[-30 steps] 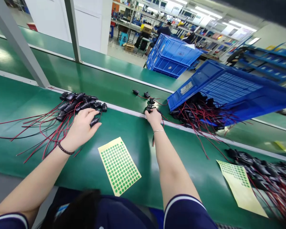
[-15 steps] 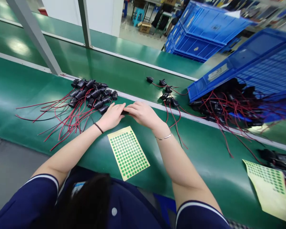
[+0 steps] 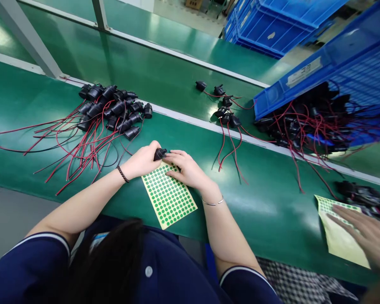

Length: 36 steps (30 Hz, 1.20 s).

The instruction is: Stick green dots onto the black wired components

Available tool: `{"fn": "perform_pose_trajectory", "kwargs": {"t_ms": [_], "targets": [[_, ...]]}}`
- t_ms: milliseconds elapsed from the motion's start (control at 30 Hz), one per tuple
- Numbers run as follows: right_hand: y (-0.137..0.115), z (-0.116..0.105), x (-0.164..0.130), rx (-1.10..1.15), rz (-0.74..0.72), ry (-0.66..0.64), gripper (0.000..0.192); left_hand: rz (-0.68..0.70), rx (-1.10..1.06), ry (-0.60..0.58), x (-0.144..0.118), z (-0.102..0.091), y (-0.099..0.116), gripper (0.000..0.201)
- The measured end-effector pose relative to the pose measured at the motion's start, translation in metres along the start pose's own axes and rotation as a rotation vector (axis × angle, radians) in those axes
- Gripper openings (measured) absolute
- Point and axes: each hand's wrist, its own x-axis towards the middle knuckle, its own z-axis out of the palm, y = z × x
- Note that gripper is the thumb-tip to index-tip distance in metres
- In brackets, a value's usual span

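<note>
My left hand (image 3: 143, 160) is closed round a small black cylindrical plastic part (image 3: 160, 154), whose ribbed, narrower end points right. Just right of it, my right hand (image 3: 187, 169) has its thumb and fingers apart, with nothing visible between them. Its fingertips are close to the part; whether they touch it I cannot tell. Under both hands lies a pale yellow sheet of round green stickers (image 3: 172, 202), its top edge partly hidden. Up and left of my left hand is a heap of similar black parts (image 3: 114, 107) with long red and black wires.
Several more black parts (image 3: 227, 116) lie behind the white rail. A tilted blue crate (image 3: 285, 90) at right holds a tangle of wired parts (image 3: 313, 122). A co-worker's hand (image 3: 364, 232) is over another sticker sheet (image 3: 342, 242). A grey post (image 3: 39, 46) stands at left.
Both hands have come down and nearer to my body, over the sticker sheet's top. They have moved slightly apart, exposing the black part. A co-worker's hand has appeared at right.
</note>
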Motion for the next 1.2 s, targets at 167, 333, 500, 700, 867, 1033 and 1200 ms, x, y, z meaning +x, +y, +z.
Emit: {"fn": "perform_pose_trajectory", "kwargs": {"t_ms": [167,333,500,700,867,1033,1200], "targets": [[0.003,0.008,-0.001,-0.007,0.053,0.059,0.04,-0.024,0.065,-0.064,-0.003,0.006,0.0,0.016],[0.003,0.016,-0.002,0.005,0.12,0.169,0.026,-0.041,0.084,-0.072,-0.001,0.008,0.001,0.028],[0.0,0.016,-0.003,0.002,0.092,0.201,0.021,-0.048,0.081,-0.044,0.002,0.012,-0.002,0.017],[-0.005,0.012,-0.005,-0.157,-0.004,0.263,0.013,-0.072,0.066,-0.035,0.003,0.012,-0.002,0.021],[-0.006,0.011,-0.005,-0.309,-0.061,0.272,0.015,-0.088,0.062,-0.031,0.003,0.012,-0.002,0.021],[-0.004,0.011,-0.005,-0.379,-0.116,0.249,0.021,-0.084,0.058,-0.028,0.004,0.013,-0.004,0.022],[-0.003,0.012,-0.004,-0.371,-0.135,0.244,0.022,-0.081,0.047,-0.023,0.004,0.013,-0.004,0.021]]}}
